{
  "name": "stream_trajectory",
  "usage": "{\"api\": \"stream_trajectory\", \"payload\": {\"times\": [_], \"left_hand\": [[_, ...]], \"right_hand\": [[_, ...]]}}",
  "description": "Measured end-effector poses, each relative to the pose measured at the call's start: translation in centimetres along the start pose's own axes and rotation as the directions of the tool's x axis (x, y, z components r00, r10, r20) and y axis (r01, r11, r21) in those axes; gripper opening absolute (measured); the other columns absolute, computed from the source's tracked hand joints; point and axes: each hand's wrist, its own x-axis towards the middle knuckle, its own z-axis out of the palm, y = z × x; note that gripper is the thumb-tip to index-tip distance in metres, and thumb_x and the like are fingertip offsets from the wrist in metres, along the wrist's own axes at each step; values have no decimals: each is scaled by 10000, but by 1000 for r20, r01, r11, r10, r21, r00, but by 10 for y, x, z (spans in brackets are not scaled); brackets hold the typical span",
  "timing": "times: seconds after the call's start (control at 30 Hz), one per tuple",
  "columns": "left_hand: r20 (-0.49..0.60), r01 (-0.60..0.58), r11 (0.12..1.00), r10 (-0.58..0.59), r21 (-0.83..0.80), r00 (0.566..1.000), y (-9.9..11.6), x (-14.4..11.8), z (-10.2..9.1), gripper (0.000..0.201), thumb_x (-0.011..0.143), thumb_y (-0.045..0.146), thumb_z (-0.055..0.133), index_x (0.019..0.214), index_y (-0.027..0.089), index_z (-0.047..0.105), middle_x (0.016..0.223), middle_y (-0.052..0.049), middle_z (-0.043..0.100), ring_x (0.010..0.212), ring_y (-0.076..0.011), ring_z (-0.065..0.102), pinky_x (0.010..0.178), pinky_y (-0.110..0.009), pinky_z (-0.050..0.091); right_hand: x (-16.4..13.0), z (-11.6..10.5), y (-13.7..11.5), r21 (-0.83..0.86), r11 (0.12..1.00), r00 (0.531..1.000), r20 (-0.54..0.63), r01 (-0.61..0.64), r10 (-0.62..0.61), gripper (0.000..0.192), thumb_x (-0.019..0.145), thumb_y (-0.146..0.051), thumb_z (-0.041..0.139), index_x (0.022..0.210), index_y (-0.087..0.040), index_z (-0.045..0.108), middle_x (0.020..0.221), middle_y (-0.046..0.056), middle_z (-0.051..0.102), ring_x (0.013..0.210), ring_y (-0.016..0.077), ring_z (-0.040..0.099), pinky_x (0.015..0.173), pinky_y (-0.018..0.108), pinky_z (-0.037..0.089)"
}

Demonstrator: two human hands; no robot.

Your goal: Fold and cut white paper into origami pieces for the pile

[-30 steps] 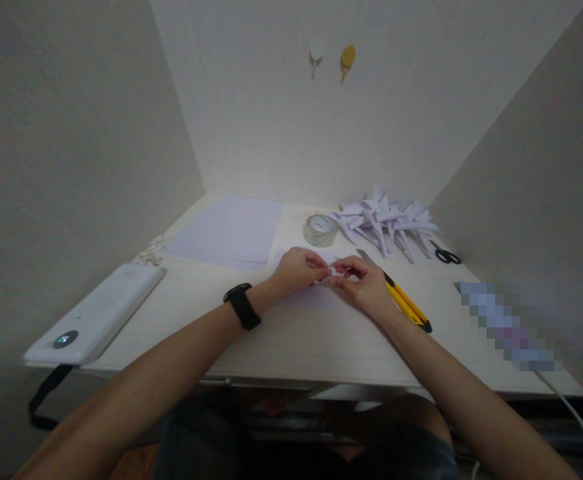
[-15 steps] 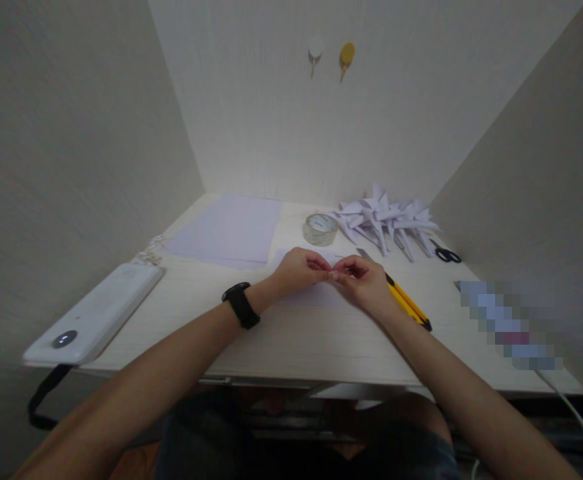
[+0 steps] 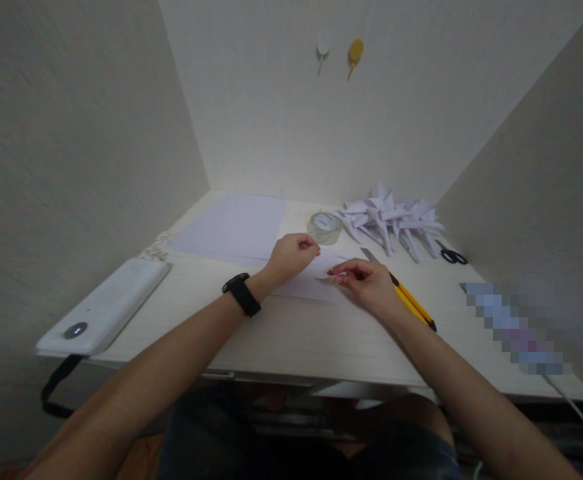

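Note:
A white sheet of paper (image 3: pixel 301 288) lies on the desk under both hands. My right hand (image 3: pixel 366 283) is closed in a pinch on a thin piece of paper (image 3: pixel 324 278), whose edge shows at its fingertips. Whether this piece is part of the sheet I cannot tell. My left hand (image 3: pixel 292 257), with a black watch on the wrist, hovers over the sheet's far left part, its fingers curled together. What they hold, if anything, is hidden. Beside my right hand lies a yellow and black utility knife (image 3: pixel 414 305), blade out. A roll of clear tape (image 3: pixel 324 229) stands just beyond my hands.
Larger white sheets (image 3: pixel 231 223) lie at the back left, a pile of folded paper pieces (image 3: pixel 388 217) at the back right. Black-handled scissors (image 3: pixel 454 256) and a blurred-out object (image 3: pixel 514 328) are on the right. A white device (image 3: pixel 106 307) sits at the left edge.
My hands were together at the fingertips and are now apart. The left has moved up and away, while the right stays low with the paper edge at its fingertips. The view has shifted slightly.

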Motion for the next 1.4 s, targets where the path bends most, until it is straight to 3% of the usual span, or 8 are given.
{"api": "stream_trajectory", "payload": {"times": [0.1,0.3,0.47,0.67,0.93,1.17,1.4], "left_hand": [[8,-49,968,49,244,999,-8,3,-5,272,801,183,589,1034,152,727,1062,-84,750,992,-222,680,914,-328,509],[223,-254,809,155,531,962,-23,1,-7,506,861,164,484,1362,129,541,1394,-111,589,1259,-244,563,1074,-357,420],[286,-382,704,257,599,923,-20,-4,-9,452,880,167,436,1306,186,584,1348,-81,615,1148,-243,623,963,-354,487],[330,-440,660,294,608,897,-12,-7,-9,365,930,241,434,1238,201,627,1267,-98,631,1055,-239,647,878,-341,499],[407,-522,597,329,610,852,-22,-4,-3,425,946,250,415,1350,195,535,1310,-107,627,1125,-258,628,923,-357,484],[404,-489,630,288,603,868,-15,-6,4,412,960,306,411,1327,192,556,1254,-130,624,1062,-257,647,889,-355,490],[314,-345,803,208,486,926,-11,-3,-3,420,823,256,597,1220,144,671,1206,-125,676,1099,-246,625,948,-296,463]], "right_hand": [[-2,3,0,100,994,992,124,-37,25,164,681,-336,781,765,-205,729,786,53,752,669,169,659,633,312,508],[-5,4,-4,61,993,939,337,-101,74,143,702,-283,754,806,-188,775,688,28,726,570,130,604,531,254,457],[-3,1,-2,15,995,909,408,-99,84,216,655,-330,820,820,-193,796,520,-29,615,460,89,483,434,219,350],[0,1,0,118,980,895,438,-157,91,183,647,-315,829,788,-202,794,715,27,747,619,151,647,601,276,512],[4,0,4,268,934,891,444,-235,97,238,551,-300,880,733,-184,781,748,46,763,687,168,686,732,317,553],[9,-7,12,371,887,874,482,-274,69,302,484,-232,902,743,-167,762,756,39,757,691,143,674,718,284,525],[9,-9,12,378,884,891,446,-274,86,290,499,-175,861,774,-158,772,738,25,748,664,124,645,685,247,479]]}}
